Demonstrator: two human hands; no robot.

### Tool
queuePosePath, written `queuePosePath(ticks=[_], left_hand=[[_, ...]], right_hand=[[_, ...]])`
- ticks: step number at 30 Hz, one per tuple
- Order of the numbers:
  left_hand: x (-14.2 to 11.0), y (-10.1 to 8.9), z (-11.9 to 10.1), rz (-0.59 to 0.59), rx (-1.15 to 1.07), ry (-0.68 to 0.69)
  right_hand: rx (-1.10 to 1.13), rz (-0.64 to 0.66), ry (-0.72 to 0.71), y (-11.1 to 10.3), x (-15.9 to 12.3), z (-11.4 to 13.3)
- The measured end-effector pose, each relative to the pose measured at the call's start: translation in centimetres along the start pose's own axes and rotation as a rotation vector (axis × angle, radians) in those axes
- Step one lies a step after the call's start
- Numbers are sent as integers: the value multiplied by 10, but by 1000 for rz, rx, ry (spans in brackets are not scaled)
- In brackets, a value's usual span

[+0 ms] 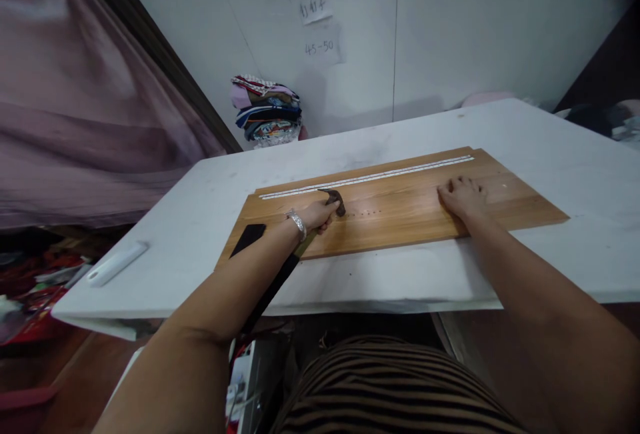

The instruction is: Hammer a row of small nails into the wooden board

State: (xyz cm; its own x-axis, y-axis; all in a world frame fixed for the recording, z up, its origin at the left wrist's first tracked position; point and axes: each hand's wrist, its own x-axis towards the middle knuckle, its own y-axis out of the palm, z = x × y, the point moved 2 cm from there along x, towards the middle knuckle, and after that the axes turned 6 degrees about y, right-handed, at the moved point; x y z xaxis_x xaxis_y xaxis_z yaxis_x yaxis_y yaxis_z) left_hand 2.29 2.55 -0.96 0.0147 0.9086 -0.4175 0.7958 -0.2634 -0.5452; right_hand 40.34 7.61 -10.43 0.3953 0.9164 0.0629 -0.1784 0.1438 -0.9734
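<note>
My left hand (320, 215), with a bracelet at the wrist, is closed around the upper handle of a claw hammer (336, 201). The dark hammer head is over a wooden board (410, 197), and its black grip runs back under my forearm. Just right of the head, a row of several small nails (369, 213) dots the board. My right hand (464, 195) rests on the board's right part with its fingers curled in; whatever may be under them is hidden. Along the board's far side lies a long white measuring strip (370, 178).
The board lies on a white table (170, 221). A black flat object (249, 237) sits at the board's left end, and a white oblong item (117, 264) near the table's left edge. Folded cloths (269, 111) are stacked by the wall. A pink curtain (100, 87) hangs left.
</note>
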Motion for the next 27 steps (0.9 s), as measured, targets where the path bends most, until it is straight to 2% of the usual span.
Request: queuePosePath(ticks=[27], left_hand=[[-1,-2,-4,-5,20,0]], right_hand=[[38,4,-3,-1,0,0]])
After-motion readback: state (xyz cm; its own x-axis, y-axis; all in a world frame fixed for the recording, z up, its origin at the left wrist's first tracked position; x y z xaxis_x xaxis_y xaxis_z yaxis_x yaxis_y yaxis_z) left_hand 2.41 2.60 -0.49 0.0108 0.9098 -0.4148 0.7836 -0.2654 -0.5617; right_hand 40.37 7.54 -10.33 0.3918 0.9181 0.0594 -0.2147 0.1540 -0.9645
